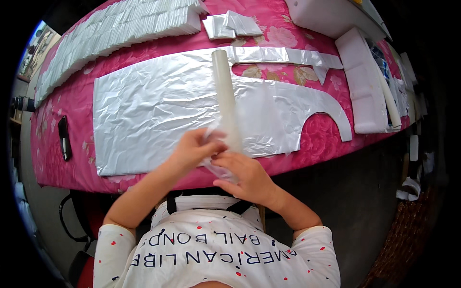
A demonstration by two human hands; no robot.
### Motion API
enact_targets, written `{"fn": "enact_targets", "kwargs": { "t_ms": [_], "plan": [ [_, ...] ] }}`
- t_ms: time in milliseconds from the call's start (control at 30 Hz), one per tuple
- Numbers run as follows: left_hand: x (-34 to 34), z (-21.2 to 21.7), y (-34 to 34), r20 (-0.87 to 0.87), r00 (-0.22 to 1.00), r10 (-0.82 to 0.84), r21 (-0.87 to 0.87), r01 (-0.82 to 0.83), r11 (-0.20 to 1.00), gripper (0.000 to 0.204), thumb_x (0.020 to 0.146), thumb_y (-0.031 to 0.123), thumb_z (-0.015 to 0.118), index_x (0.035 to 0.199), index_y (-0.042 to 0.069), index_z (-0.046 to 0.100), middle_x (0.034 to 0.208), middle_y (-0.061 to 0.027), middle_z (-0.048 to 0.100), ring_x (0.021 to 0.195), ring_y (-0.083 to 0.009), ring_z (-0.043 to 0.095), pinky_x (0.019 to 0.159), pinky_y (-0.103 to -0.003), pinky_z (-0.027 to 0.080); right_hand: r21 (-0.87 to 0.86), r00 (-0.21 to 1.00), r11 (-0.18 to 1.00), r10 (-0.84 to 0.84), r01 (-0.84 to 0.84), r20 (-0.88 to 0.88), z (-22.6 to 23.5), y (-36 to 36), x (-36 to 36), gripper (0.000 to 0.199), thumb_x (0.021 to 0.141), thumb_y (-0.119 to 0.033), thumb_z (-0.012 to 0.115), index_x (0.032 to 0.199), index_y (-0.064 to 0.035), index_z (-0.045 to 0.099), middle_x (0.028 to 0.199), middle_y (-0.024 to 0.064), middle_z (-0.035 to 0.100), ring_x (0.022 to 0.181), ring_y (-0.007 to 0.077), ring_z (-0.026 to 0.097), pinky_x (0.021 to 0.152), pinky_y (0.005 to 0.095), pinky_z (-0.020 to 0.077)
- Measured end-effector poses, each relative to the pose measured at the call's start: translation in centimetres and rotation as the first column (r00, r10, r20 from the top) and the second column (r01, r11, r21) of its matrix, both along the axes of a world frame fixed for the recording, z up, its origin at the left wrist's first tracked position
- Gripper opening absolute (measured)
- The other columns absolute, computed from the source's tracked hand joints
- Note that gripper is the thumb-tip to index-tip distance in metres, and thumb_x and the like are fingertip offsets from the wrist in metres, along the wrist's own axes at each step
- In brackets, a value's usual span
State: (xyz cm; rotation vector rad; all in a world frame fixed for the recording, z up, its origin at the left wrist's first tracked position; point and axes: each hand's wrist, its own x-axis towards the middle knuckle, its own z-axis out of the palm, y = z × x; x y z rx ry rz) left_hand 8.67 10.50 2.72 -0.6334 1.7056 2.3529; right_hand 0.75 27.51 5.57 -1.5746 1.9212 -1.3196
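Observation:
A large translucent plastic sheet (158, 105), cut into an apron-like shape, lies spread on the pink flowered table (72, 96). A cream tube-like roll (224, 91) rests across its middle, pointing away from me. My left hand (194, 149) and my right hand (242, 175) meet at the roll's near end by the table's front edge. Both pinch a thin clear plastic film (218, 144) there. A loose flap of film (261, 117) lies to the right of the roll.
A long stack of folded white plastic pieces (115, 33) runs along the far left. A folded plastic bundle (230, 25) sits at the back. White foam blocks (365, 86) lie at the right. A black tool (64, 137) rests near the left edge.

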Motion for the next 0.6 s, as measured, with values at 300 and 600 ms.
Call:
{"fn": "enact_targets", "kwargs": {
  "t_ms": [300,600],
  "plan": [
    [11.1,-0.5,-14.2,0.231,0.941,0.249,-0.232,-0.195,0.953,0.018,0.084,0.013,0.06,0.096,-0.001,0.06,0.082,-0.0083,0.066,0.072,-0.0134,0.063,0.063,-0.027,0.05,0.361,0.892,0.823,-0.348,0.439,-0.29,-0.3,3.7,2.2,0.038,0.072,-0.038,0.071,0.082,-0.0042,0.057,0.076,0.0084,0.059,0.068,0.0269,0.058,0.057,0.0366,0.0464],
    [14.1,-0.5,-19.4,0.298,0.892,0.339,-0.548,-0.132,0.826,0.019,0.08,0.004,0.06,0.098,-0.003,0.058,0.082,-0.0071,0.064,0.072,-0.0119,0.06,0.066,-0.024,0.049,0.677,0.942,0.684,-0.333,0.27,-0.039,-1.9,3.5,2.7,0.047,0.073,-0.044,0.066,0.077,0.0023,0.057,0.071,0.0179,0.06,0.063,0.0342,0.061,0.058,0.0417,0.0481]
  ]
}}
